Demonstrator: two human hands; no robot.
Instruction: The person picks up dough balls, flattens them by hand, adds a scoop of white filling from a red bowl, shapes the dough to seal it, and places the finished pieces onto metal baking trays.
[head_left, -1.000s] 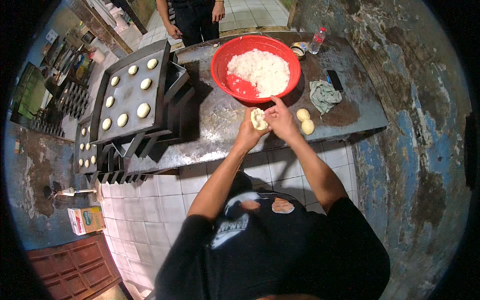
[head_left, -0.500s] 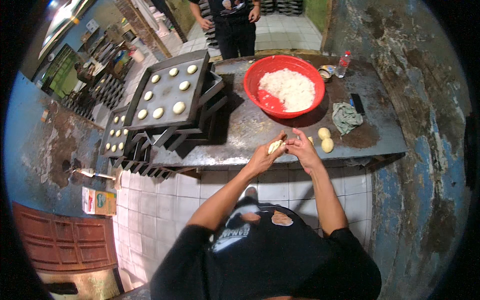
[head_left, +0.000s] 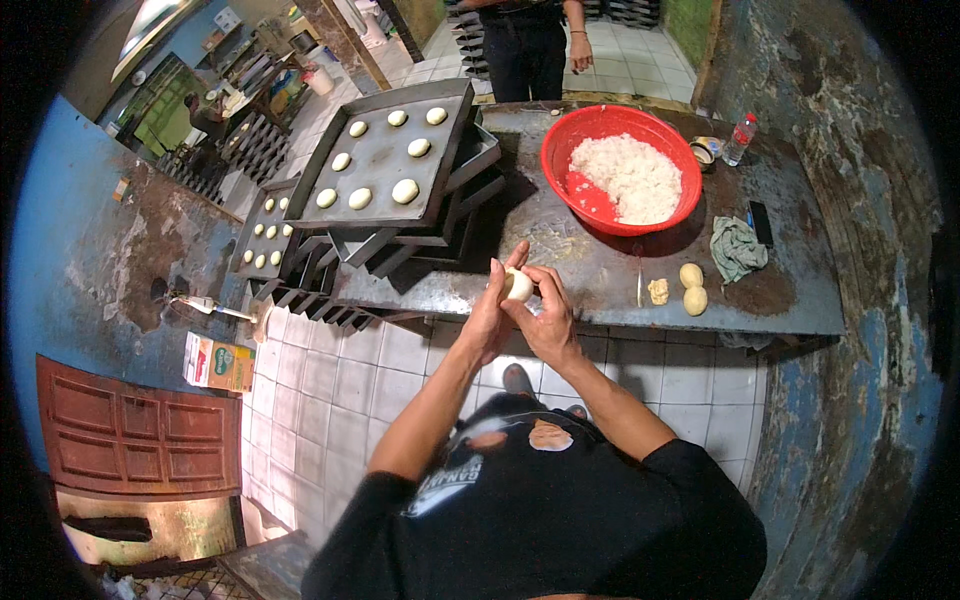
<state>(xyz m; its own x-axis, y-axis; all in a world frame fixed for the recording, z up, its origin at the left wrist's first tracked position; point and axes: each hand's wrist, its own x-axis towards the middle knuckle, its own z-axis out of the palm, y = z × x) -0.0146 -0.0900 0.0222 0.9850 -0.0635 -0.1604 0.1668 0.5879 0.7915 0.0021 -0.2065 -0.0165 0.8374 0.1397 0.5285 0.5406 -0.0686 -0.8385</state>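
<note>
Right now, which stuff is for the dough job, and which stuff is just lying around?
Likely for the job: held dough ball, two yellowish balls, red basin, white crumbly mix, top tray with pale pieces.

Probably just lying around: greenish cloth, dark phone, bottle, cardboard box.

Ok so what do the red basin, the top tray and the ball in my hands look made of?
Red basin: probably plastic, smooth, with one bright even colour. Top tray: likely metal, dull grey, with thin straight walls. Ball: apparently dough, pale and smooth, like the rounds on that tray.
</note>
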